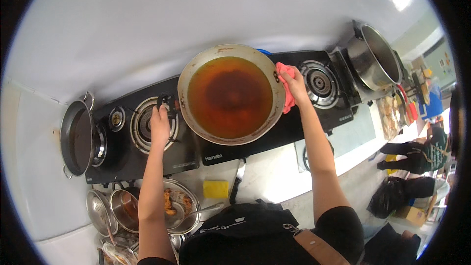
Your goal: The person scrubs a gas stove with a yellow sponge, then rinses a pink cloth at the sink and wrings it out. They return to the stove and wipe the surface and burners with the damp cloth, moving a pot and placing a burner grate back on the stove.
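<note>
Both hands carry the oil-filled wok (pixel 230 93); your left hand (pixel 160 125) clasps its black handle (pixel 166 102), your right hand (pixel 296 84) pinches the rim through a pink cloth (pixel 286 71); keep it level.

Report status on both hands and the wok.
Left hand grips wok handle. Right hand grips far rim through pink cloth. Wok holds dark oil, above stove.

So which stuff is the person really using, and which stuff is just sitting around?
In use:
- big pan of brown oil
- pink cloth under the right hand
- pan's black handle, held by the left hand

Just lying about:
- yellow sponge
- knife
- steel pot
- empty wok
- plate of fried food
</note>
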{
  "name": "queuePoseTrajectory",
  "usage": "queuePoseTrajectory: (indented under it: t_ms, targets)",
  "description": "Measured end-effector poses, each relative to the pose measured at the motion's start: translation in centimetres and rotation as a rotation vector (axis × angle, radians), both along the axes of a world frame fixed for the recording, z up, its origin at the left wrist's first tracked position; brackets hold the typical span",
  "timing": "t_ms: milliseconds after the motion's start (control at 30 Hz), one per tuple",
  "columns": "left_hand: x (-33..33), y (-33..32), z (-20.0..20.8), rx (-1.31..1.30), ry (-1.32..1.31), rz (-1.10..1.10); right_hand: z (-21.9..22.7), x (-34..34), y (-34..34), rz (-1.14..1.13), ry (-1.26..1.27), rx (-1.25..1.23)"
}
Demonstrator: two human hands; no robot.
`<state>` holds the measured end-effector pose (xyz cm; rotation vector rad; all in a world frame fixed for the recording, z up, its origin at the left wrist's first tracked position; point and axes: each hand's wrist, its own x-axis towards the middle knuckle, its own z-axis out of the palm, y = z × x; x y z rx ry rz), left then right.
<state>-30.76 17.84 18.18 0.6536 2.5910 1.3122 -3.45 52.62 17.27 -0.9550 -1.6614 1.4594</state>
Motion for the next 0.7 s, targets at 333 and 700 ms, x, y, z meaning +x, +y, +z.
queuePoseTrajectory:
  t_ms: [333, 700]
  targets:
    - [-0.4, -0.7, 0.3, 0.153, -0.295, -0.028, 1.3, 11.0, -4.5, -0.294, 0.353, -0.091]
    - [-0.2, -0.3, 1.0, 0.117, -0.29, -0.049, 1.1, 19.9, -9.0, -0.075, 0.63, -0.538]
